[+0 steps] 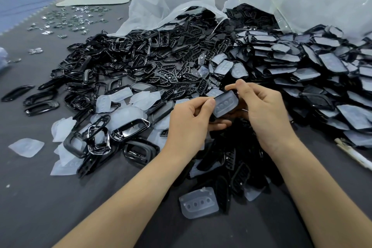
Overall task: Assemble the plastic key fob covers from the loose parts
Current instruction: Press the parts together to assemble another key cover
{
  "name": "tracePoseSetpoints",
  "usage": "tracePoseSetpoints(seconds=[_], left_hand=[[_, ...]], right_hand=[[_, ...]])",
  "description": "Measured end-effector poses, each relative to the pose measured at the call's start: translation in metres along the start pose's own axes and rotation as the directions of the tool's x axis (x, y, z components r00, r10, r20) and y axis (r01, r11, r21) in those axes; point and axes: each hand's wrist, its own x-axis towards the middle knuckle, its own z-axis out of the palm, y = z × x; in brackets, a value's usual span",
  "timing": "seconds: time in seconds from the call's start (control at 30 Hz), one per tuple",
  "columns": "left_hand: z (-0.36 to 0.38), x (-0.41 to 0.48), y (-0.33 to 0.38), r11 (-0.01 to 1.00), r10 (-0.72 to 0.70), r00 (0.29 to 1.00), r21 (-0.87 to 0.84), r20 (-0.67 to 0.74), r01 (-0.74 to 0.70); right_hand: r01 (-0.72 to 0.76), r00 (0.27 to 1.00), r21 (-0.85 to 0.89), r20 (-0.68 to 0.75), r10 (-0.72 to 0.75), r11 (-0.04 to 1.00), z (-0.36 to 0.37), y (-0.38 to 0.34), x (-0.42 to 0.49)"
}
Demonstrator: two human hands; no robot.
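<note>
Both hands hold one key fob cover [226,104] above the pile: a translucent button pad seated in a black plastic frame. My left hand [191,125] pinches its left edge with thumb on top and fingers beneath. My right hand [263,110] pinches its upper right corner between thumb and forefinger. Loose black frames [128,130] and clear pads [26,147] lie to the left. Black button grids [177,74] are heaped in the middle. A stack of fitted covers [302,62] fills the right side.
Everything lies on a grey cloth surface [40,197]. Two open plastic bags [171,4] spill parts at the back. Small shiny metal pieces [70,20] are scattered far left. A loose clear pad [198,204] lies near my forearms. A white stick [352,153] lies at the right edge.
</note>
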Motion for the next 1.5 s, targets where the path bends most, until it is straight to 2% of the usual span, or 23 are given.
tracePoseSetpoints(seconds=[0.17,0.27,0.3,0.33,0.37,0.4,0.47,0.53,0.63,0.7,0.77,0.87,0.93,1.0,1.13,1.3,1.5], left_hand=[[0.0,0.0,0.002,0.999,-0.023,1.0,-0.034,-0.003,0.023],[-0.001,-0.001,0.005,1.0,-0.018,1.0,-0.022,0.008,0.018],[-0.002,-0.002,0.005,0.999,0.029,0.999,0.045,0.024,-0.03],[-0.004,-0.002,0.004,0.974,0.12,0.991,0.186,0.053,-0.127],[-0.008,-0.001,0.004,0.896,0.227,0.967,0.366,0.114,-0.253],[-0.011,0.0,0.004,0.768,0.314,0.927,0.519,0.205,-0.375],[-0.015,0.003,0.003,0.535,0.407,0.831,0.639,0.378,-0.552],[-0.015,0.005,0.0,0.452,0.432,0.778,0.636,0.457,-0.625],[-0.014,0.006,-0.006,0.384,0.506,0.722,0.626,0.472,-0.679],[-0.014,0.006,-0.006,0.413,0.543,0.724,0.615,0.425,-0.671],[-0.012,0.005,-0.001,0.579,0.51,0.807,0.574,0.299,-0.579],[-0.011,0.006,0.006,0.908,0.257,0.954,0.3,0.152,-0.292],[-0.01,0.007,0.006,0.996,0.083,0.987,0.015,0.14,-0.086],[-0.01,0.008,0.006,0.98,-0.023,0.985,-0.19,0.172,0.056],[-0.011,0.009,0.007,0.921,-0.109,0.973,-0.347,0.203,0.175],[-0.012,0.008,0.009,0.88,-0.18,0.96,-0.401,0.213,0.255],[-0.013,0.008,0.01,0.873,-0.172,0.959,-0.416,0.226,0.255]], right_hand=[[0.009,1.0,-0.063,-0.003,-0.01,0.998,-0.002,-0.002,-0.003],[-0.022,1.0,-0.034,0.005,0.022,0.999,-0.004,-0.004,-0.003],[-0.039,0.999,-0.011,0.002,0.039,0.999,-0.004,-0.004,-0.003],[-0.057,0.998,0.014,-0.006,0.057,0.998,-0.004,-0.005,-0.002],[-0.074,0.997,0.037,-0.019,0.075,0.997,-0.005,-0.005,-0.002],[-0.087,0.995,0.051,-0.033,0.089,0.995,-0.006,-0.006,-0.001],[-0.098,0.994,0.05,-0.05,0.101,0.994,-0.008,-0.007,0.001],[-0.099,0.993,0.048,-0.055,0.102,0.994,-0.009,-0.007,0.001],[-0.102,0.994,0.043,-0.037,0.103,0.994,-0.01,-0.008,0.0],[-0.109,0.994,0.056,-0.01,0.11,0.992,-0.011,-0.009,0.0],[-0.144,0.988,0.11,0.064,0.138,0.983,-0.012,-0.012,0.0],[-0.233,0.964,0.259,0.186,0.189,0.937,-0.015,-0.016,0.001],[-0.248,0.956,0.319,0.235,0.178,0.915,-0.016,-0.017,0.002],[-0.258,0.949,0.348,0.264,0.17,0.901,-0.017,-0.017,0.002],[-0.298,0.943,0.396,0.263,0.204,0.868,-0.016,-0.016,0.001],[-0.332,0.934,0.414,0.27,0.234,0.848,-0.017,-0.016,0.001],[-0.344,0.93,0.46,0.29,0.227,0.819,-0.016,-0.014,0.002]])
